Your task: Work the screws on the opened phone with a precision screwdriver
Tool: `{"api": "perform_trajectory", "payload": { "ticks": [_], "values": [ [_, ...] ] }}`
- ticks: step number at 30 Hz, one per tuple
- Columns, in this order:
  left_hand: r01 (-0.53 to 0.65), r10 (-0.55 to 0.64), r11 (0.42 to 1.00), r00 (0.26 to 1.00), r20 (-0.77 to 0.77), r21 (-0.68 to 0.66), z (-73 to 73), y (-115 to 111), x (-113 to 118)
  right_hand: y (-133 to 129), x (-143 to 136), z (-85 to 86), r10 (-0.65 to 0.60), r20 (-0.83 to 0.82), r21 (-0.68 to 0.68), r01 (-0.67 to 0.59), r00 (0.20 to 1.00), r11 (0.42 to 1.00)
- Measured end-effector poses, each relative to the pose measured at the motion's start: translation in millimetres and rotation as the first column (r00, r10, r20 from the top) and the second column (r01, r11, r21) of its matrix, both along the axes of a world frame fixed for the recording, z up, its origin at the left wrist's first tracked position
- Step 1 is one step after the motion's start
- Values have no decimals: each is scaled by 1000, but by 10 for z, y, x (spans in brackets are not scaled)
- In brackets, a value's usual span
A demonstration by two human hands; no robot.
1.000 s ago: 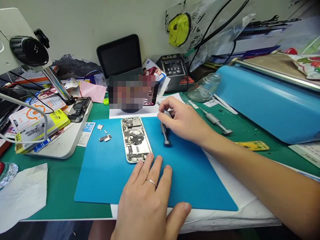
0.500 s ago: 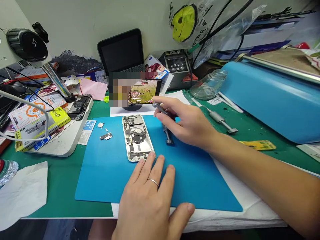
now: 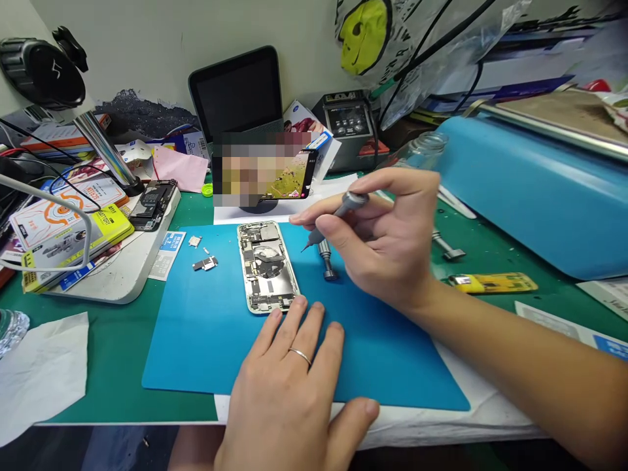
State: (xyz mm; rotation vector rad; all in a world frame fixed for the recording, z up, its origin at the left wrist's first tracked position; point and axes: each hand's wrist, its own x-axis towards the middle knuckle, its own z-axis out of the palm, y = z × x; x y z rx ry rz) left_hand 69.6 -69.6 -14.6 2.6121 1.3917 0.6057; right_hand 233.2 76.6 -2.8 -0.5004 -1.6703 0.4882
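An opened phone (image 3: 269, 268), its inner parts bare, lies on the blue mat (image 3: 196, 347). My left hand (image 3: 289, 379) rests flat with its fingers spread, the fingertips at the phone's lower right edge. In my right hand (image 3: 392, 235) is a grey precision screwdriver (image 3: 343, 212), held between thumb and fingers. Its thin tip points down and left, above the mat to the right of the phone. A second screwdriver (image 3: 328, 261) is on the mat just behind that tip, partly covered. Small phone parts (image 3: 205, 263) lie left of the phone.
A phone playing video (image 3: 289, 176) stands behind the mat, before a dark display (image 3: 235, 98). On the left are boxes (image 3: 73, 242) and a metal stand post (image 3: 105, 150). Another screwdriver (image 3: 447, 248) and a yellow tool (image 3: 495, 282) lie at the right, near a blue machine (image 3: 515, 196).
My right hand has lifted a screwdriver and turned it tip down in a pen-like hold, leaving another on the mat. My left hand has stayed by the opened phone.
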Motion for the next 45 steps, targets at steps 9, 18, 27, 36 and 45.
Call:
{"api": "perform_trajectory", "payload": {
  "ticks": [9,18,27,36,45],
  "values": [
    [18,-18,1000,1000,15,-23,-11,-5,1,64,69,-106,-26,295,-50,43,955,998],
    [30,-18,990,996,89,-137,49,-9,-55,115,137,-113,-125,432,187,47,893,981],
    [48,-42,994,997,67,-102,27,-11,-33,-299,-524,12,53,-101,-174,-70,993,982],
    [112,-119,991,989,-87,-78,26,10,-23,-277,-318,-103,130,193,224,-173,973,959],
    [134,-150,987,965,-214,-88,97,49,28,-257,-370,-150,159,129,64,-168,979,984]
  ]
}}
